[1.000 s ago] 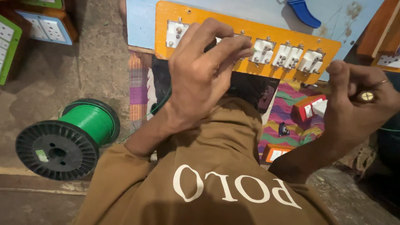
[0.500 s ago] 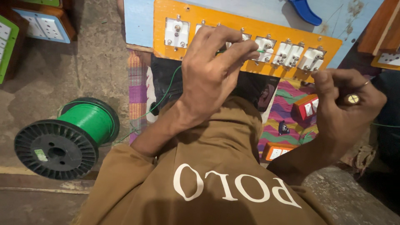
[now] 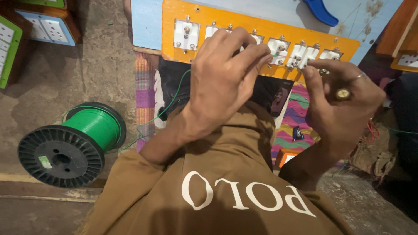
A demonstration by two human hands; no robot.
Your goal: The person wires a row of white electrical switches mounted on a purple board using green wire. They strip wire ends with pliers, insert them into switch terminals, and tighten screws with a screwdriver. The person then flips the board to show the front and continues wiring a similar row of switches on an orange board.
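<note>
A black spool of green wire (image 3: 72, 146) is seen lying on the floor, well to the left of and below the orange board (image 3: 261, 32), and a thin green wire (image 3: 167, 106) is led from it up toward that board. The left hand (image 3: 226, 82) is laid over the board's middle white switches (image 3: 278, 50), fingers curled; what they grip cannot be told. The right hand (image 3: 342, 102) is pinched shut at the board's right-hand switches, whatever is gripped being hidden.

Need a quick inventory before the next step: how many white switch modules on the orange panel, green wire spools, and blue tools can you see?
White switch modules on the orange panel: 5 showing, the left hand may hide more
Green wire spools: 1
Blue tools: 1
Total: 7
</note>
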